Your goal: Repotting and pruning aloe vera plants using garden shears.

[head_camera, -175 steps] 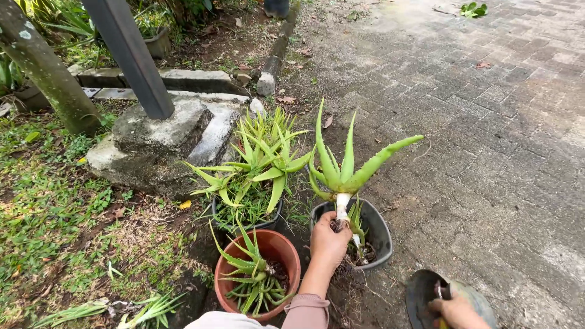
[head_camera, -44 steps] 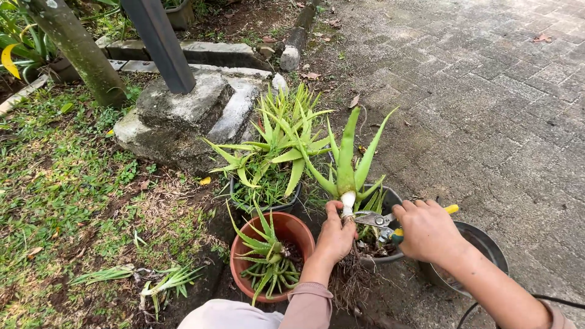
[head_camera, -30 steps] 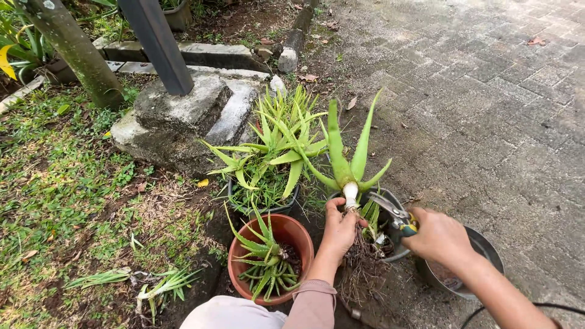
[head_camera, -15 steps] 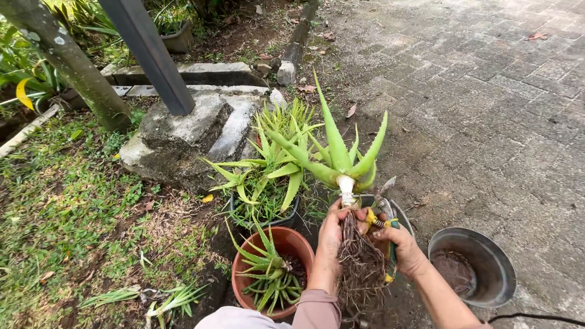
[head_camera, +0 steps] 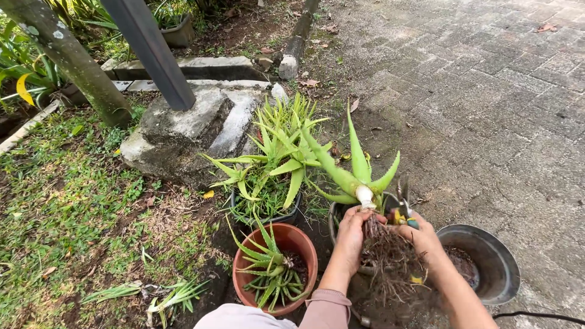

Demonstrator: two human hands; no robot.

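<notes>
Both hands work close: left hand (head_camera: 352, 234) grips the plant (head_camera: 356, 176) at its base, right hand (head_camera: 426, 240) clasps shears (head_camera: 402, 210), best snipping roots (head_camera: 390, 262) well clear of fingers.

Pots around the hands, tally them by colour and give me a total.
Terracotta pots: 1, holding small spiky plants
Black pots: 2, one behind it, one behind the left hand
Grey empty pots: 1, beside the right hand
Total: 4

Grey paving (head_camera: 487, 91) right, grass (head_camera: 61, 213) left; terracotta pot (head_camera: 304, 253) near, dark bucket (head_camera: 493, 256) right, concrete block (head_camera: 183, 128) far left
</notes>
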